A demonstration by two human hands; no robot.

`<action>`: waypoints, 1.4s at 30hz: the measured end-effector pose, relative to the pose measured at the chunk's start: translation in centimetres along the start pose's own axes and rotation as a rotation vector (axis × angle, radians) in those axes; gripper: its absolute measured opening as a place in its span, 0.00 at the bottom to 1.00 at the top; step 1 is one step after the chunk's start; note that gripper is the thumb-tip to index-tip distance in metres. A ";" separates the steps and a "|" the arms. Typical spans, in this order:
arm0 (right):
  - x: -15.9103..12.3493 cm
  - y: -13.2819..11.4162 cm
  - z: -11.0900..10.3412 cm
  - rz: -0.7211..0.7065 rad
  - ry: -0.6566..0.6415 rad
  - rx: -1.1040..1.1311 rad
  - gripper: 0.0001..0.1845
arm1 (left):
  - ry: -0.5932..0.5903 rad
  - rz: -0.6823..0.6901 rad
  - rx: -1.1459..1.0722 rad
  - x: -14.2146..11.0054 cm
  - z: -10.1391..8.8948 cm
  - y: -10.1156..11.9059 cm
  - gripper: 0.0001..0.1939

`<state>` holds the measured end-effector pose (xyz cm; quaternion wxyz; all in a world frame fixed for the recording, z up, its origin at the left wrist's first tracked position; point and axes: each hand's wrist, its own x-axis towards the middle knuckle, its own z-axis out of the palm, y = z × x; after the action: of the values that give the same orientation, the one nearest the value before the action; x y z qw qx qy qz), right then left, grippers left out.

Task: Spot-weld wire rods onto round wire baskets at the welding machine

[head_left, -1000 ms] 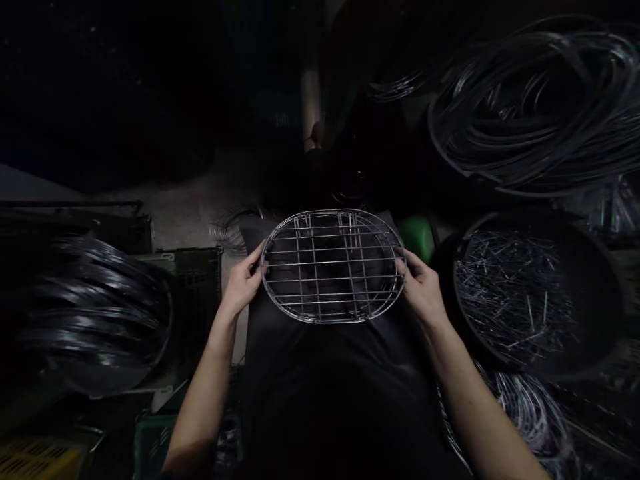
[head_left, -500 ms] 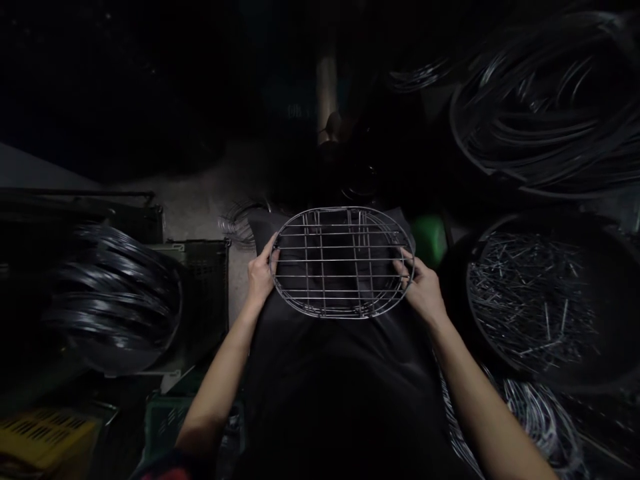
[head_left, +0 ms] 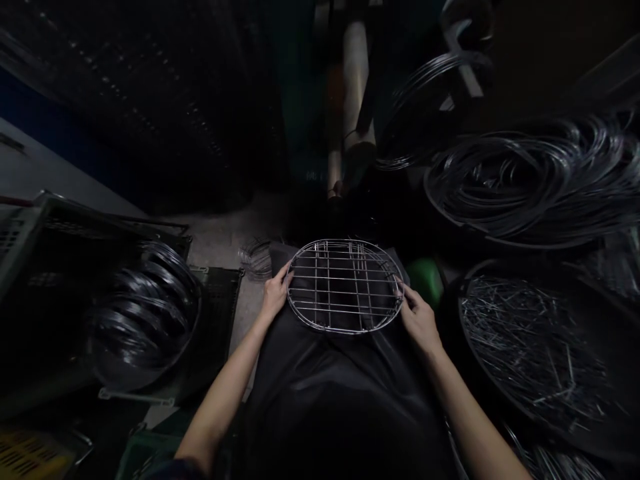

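Note:
An oval wire basket with a grid of thin metal bars lies level over my lap, its barred side facing up. My left hand is closed on its left rim, the fingertips curled around the wire. On the opposite end my right hand grips the right rim, with fingers reaching in between the bars. Beneath the basket a dark apron covers my legs. The lower part of the basket is mostly hidden by its barred face.
On the right stand a round tub of short wire pieces and a pile of wire hoops. Wire rings sit in a container at left, beside green crates. A metal post rises ahead. A green object is near my right hand.
My view has tilted up and turned slightly left, so the surroundings sit lower in it. Both hands keep their hold on the wire basket, which appears smaller and farther off.

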<state>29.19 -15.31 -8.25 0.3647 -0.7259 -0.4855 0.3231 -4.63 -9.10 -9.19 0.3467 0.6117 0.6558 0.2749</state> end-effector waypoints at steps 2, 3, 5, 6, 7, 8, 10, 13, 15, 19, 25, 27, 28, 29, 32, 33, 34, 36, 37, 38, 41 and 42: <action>-0.2 0.8 0.2 0.034 -0.005 0.046 0.28 | 0.034 0.013 -0.026 -0.2 0.3 -0.2 0.23; -0.3 1.2 0.4 0.053 -0.015 0.074 0.29 | 0.049 0.014 -0.034 -0.3 0.5 -0.2 0.23; -0.2 1.7 0.6 0.076 -0.039 0.115 0.30 | 0.069 0.019 -0.047 -0.4 0.8 -0.2 0.23; 0.0 1.7 0.6 0.076 -0.049 0.122 0.30 | 0.077 0.026 -0.056 -0.4 0.8 -0.1 0.22; 0.2 1.5 0.4 0.072 -0.051 0.120 0.30 | 0.091 0.034 -0.062 -0.4 0.7 0.1 0.22; 0.4 1.1 0.2 0.068 -0.041 0.115 0.30 | 0.118 0.037 -0.072 -0.4 0.4 0.4 0.22; 0.7 -0.1 -0.3 0.067 -0.007 0.124 0.29 | 0.189 0.024 -0.124 -0.4 -0.5 1.2 0.23; 1.2 -2.4 -1.1 0.078 0.010 0.213 0.26 | 0.180 0.015 -0.223 -0.2 -2.2 2.8 0.24; 1.5 -3.7 -1.2 0.116 -0.017 0.294 0.26 | 0.067 0.028 -0.261 0.2 -3.0 3.6 0.25; 1.6 -5.0 -1.0 0.170 -0.017 0.374 0.28 | -0.093 0.012 -0.289 1.2 -3.7 4.1 0.28; 1.5 -5.5 -0.9 0.047 -0.012 0.179 0.25 | -0.160 0.099 -0.135 1.8 -3.9 4.4 0.27; 1.5 -5.5 -0.9 0.009 -0.003 0.091 0.25 | -0.171 0.128 -0.041 2.1 -3.7 4.4 0.26; 1.4 -5.5 -0.9 -0.009 -0.003 0.056 0.25 | -0.165 0.135 -0.005 2.2 -3.6 4.3 0.25; 1.3 -5.4 -0.8 -0.023 -0.003 0.026 0.25 | -0.151 0.137 0.019 2.2 -3.3 4.1 0.24; 1.0 -5.1 -0.4 -0.027 0.001 -0.007 0.26 | -0.088 0.131 0.002 2.2 -2.2 3.4 0.23; 1.0 -4.9 -0.2 -0.020 0.005 0.005 0.27 | -0.066 0.131 -0.020 2.1 -1.9 3.1 0.23; 0.9 -4.8 0.0 -0.013 0.010 0.025 0.27 | -0.043 0.131 -0.041 2.1 -1.5 2.9 0.23; 0.8 -4.5 0.3 -0.002 0.009 0.072 0.28 | -0.007 0.135 -0.062 2.1 -1.0 2.6 0.24; 0.7 -4.3 0.4 0.005 0.002 0.099 0.28 | 0.004 0.137 -0.060 2.3 -0.7 2.6 0.24; 0.5 -4.2 0.5 0.014 -0.002 0.124 0.28 | 0.010 0.139 -0.058 2.4 -0.6 2.6 0.25; -1.0 -3.9 0.0 0.016 0.017 0.153 0.28 | 0.013 0.130 -0.067 2.5 -0.5 3.1 0.26; -1.9 -3.8 -0.4 0.012 0.044 0.142 0.27 | -0.003 0.122 -0.073 2.3 -0.9 3.4 0.28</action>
<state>27.14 -16.17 -4.58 0.4240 -0.7079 -0.4490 0.3428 -3.27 -6.41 -6.27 0.3526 0.6378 0.6063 0.3183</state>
